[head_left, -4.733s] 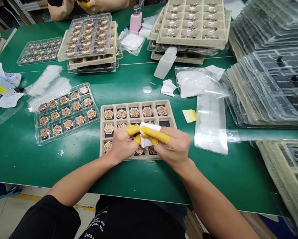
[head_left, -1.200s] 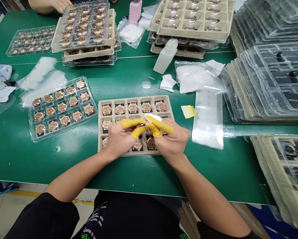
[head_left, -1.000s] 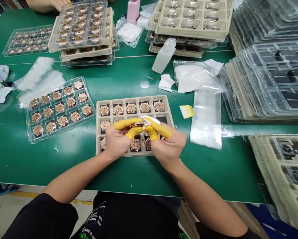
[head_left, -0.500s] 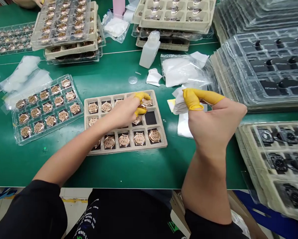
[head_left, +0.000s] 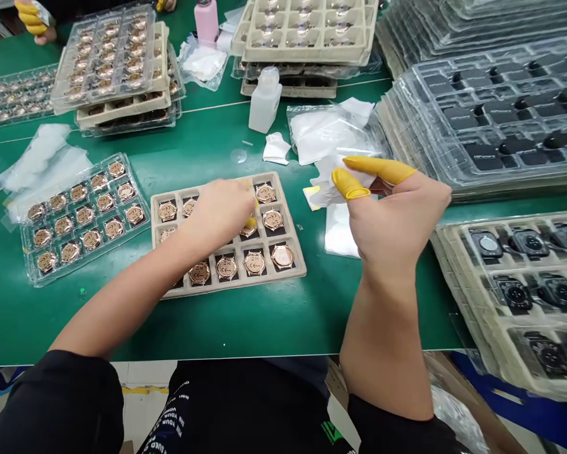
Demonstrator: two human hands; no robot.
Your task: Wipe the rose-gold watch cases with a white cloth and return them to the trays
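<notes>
The right hand [head_left: 391,221] pinches a white cloth [head_left: 333,180] with yellow finger cots [head_left: 350,184]. The left hand [head_left: 217,214] is over a tray [head_left: 264,282] of watch cases [head_left: 282,256], and I cannot tell its grip.

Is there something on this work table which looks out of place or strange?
Yes: a small clear round disc lies loose on the green mat, just above the pulp tray of rose-gold watch cases. It sits outside any compartment, apart from the trays.
</notes>
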